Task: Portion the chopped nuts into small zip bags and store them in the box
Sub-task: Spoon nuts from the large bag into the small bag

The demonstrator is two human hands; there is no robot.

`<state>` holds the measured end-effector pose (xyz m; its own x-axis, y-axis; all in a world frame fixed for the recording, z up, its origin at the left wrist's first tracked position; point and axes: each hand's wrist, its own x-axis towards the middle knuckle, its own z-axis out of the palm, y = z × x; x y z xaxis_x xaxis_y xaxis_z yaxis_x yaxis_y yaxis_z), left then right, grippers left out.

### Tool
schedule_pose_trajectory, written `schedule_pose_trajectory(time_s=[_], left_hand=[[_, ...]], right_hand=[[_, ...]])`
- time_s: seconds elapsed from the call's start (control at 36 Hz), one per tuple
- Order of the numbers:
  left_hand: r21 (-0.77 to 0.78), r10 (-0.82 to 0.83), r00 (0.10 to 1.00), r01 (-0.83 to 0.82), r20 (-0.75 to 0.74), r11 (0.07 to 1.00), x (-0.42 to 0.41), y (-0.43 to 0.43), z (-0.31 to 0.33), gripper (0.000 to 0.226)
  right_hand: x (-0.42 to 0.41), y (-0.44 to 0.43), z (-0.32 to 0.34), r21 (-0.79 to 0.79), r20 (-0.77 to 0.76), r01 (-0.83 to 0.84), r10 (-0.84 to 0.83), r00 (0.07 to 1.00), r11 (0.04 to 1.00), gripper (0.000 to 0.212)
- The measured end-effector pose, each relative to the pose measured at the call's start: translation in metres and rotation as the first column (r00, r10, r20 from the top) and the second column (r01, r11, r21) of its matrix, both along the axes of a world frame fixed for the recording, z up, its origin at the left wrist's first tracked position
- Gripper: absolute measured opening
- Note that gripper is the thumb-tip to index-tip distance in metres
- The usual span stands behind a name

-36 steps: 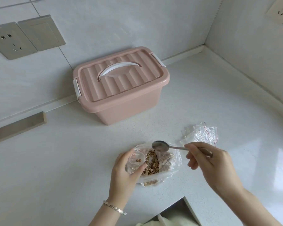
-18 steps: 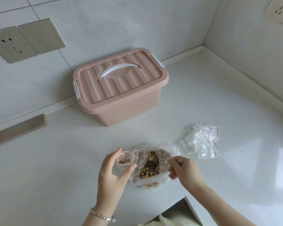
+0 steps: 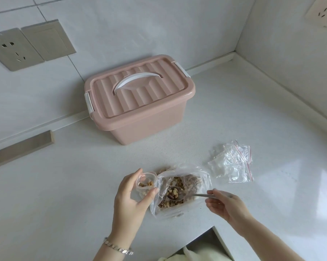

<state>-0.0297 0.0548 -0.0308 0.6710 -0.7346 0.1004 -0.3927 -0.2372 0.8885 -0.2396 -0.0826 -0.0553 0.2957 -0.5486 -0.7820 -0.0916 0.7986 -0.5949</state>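
Head: left hand [image 3: 129,200] grips small zip bag [image 3: 146,182]; right hand [image 3: 228,206] holds spoon [image 3: 177,194].

The left hand [image 3: 129,199] grips a small zip bag [image 3: 146,182] while the right hand [image 3: 226,205] holds a spoon [image 3: 179,194] of chopped nuts [image 3: 173,193].

The single head-worn camera looks steeply down, close over the counter [image 3: 68,185], toward the wall corner.
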Motion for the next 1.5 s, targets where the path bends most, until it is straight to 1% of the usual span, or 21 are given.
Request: schedule_pose_trajectory(time_s=[0.19, 0.25, 0.36, 0.42, 0.5, 0.56, 0.61, 0.69, 0.75, 0.78, 0.81, 0.83, 0.89, 0.94, 1.0, 1.08, 1.14, 1.28, 1.42, 1.47, 1.5], left_hand=[[0.034, -0.114, 0.993, 0.113, 0.027, 0.993, -0.012, -0.006, 0.008, 0.055], [0.05, -0.131, 0.991, 0.13, 0.01, 0.99, -0.015, -0.008, 0.007, 0.055], [0.129, -0.179, 0.984, 0.177, 0.005, 0.976, -0.018, -0.013, -0.002, 0.06], [0.166, -0.206, 0.978, 0.2, 0.019, 0.966, -0.02, -0.016, -0.006, 0.06], [0.18, -0.223, 0.975, 0.216, 0.017, 0.96, -0.022, -0.022, -0.007, 0.057], [0.171, -0.231, 0.973, 0.224, 0.022, 0.959, -0.024, -0.024, -0.006, 0.059], [0.164, -0.239, 0.97, 0.23, 0.036, 0.959, -0.025, -0.026, -0.005, 0.061], [0.159, -0.222, 0.974, 0.212, 0.049, 0.964, -0.026, -0.026, -0.005, 0.06], [0.154, -0.204, 0.977, 0.193, 0.055, 0.969, -0.025, -0.026, -0.004, 0.059], [0.15, -0.199, 0.978, 0.188, 0.062, 0.971, -0.024, -0.026, -0.004, 0.058], [0.143, -0.192, 0.979, 0.181, 0.068, 0.973, -0.023, -0.025, -0.004, 0.057], [0.134, -0.179, 0.981, 0.169, 0.07, 0.977, -0.021, -0.024, -0.004, 0.056], [0.105, -0.141, 0.988, 0.134, 0.067, 0.985, -0.018, -0.021, -0.003, 0.055], [0.082, -0.108, 0.992, 0.102, 0.065, 0.991, -0.015, -0.017, -0.003, 0.056], [0.073, -0.083, 0.996, 0.08, 0.035, 0.994, -0.012, -0.012, -0.002, 0.057], [0.075, -0.047, 0.999, 0.048, -0.012, 0.996, -0.008, -0.006, -0.005, 0.058], [0.084, -0.029, 0.999, 0.03, -0.014, 0.996, -0.006, -0.003, -0.006, 0.057], [0.074, 0.01, 1.0, -0.01, -0.003, 0.997, -0.003, 0.002, -0.005, 0.053], [0.048, 0.026, 1.0, -0.026, 0.001, 0.998, -0.001, 0.004, -0.003, 0.052], [0.046, 0.027, 1.0, -0.028, 0.006, 0.999, 0.0, 0.005, -0.003, 0.052], [0.046, 0.025, 1.0, -0.025, 0.006, 0.999, 0.0, 0.006, -0.003, 0.052]], right_hand=[[-0.017, -0.016, 0.031, -0.127, 0.001, 0.012, -0.013, 1.0, 0.992, 0.023], [-0.017, -0.02, 0.046, -0.18, 0.004, 0.019, -0.018, 1.0, 0.983, 0.024], [-0.012, -0.026, 0.079, -0.298, 0.017, 0.011, -0.006, 1.0, 0.954, 0.026], [-0.006, -0.026, 0.095, -0.366, 0.008, -0.018, 0.023, 1.0, 0.93, 0.027], [0.005, -0.022, 0.112, -0.484, -0.05, -0.118, 0.108, 0.993, 0.867, 0.027], [0.013, -0.015, 0.118, -0.561, -0.101, -0.201, 0.175, 0.979, 0.803, 0.025], [0.021, -0.006, 0.121, -0.636, -0.188, -0.319, 0.261, 0.947, 0.702, 0.021], [0.028, 0.008, 0.122, -0.736, -0.357, -0.494, 0.354, 0.864, 0.464, 0.017], [0.03, 0.013, 0.123, -0.796, -0.427, -0.534, 0.361, 0.829, 0.285, 0.022], [0.029, 0.013, 0.123, -0.821, -0.428, -0.522, 0.354, 0.832, 0.234, 0.024], [0.028, 0.013, 0.124, -0.84, -0.41, -0.495, 0.34, 0.847, 0.222, 0.023], [0.027, 0.011, 0.125, -0.854, -0.375, -0.457, 0.315, 0.872, 0.25, 0.02], [0.023, 0.007, 0.127, -0.857, -0.29, -0.36, 0.232, 0.928, 0.368, 0.017], [0.019, 0.002, 0.122, -0.834, -0.292, -0.333, 0.161, 0.943, 0.44, 0.016], [0.016, 0.001, 0.108, -0.777, -0.381, -0.411, 0.165, 0.91, 0.477, 0.017], [0.019, 0.006, 0.082, -0.644, -0.522, -0.568, 0.25, 0.816, 0.512, 0.019], [0.023, 0.012, 0.065, -0.597, -0.585, -0.636, 0.277, 0.762, 0.489, 0.022], [0.036, 0.019, 0.042, -0.609, -0.661, -0.719, 0.286, 0.693, 0.335, 0.022], [0.041, 0.021, 0.035, -0.571, -0.745, -0.799, 0.288, 0.601, 0.188, 0.024], [0.04, 0.019, 0.034, -0.54, -0.756, -0.817, 0.311, 0.576, 0.2, 0.024], [0.038, 0.018, 0.035, -0.516, -0.753, -0.825, 0.336, 0.565, 0.231, 0.024]])
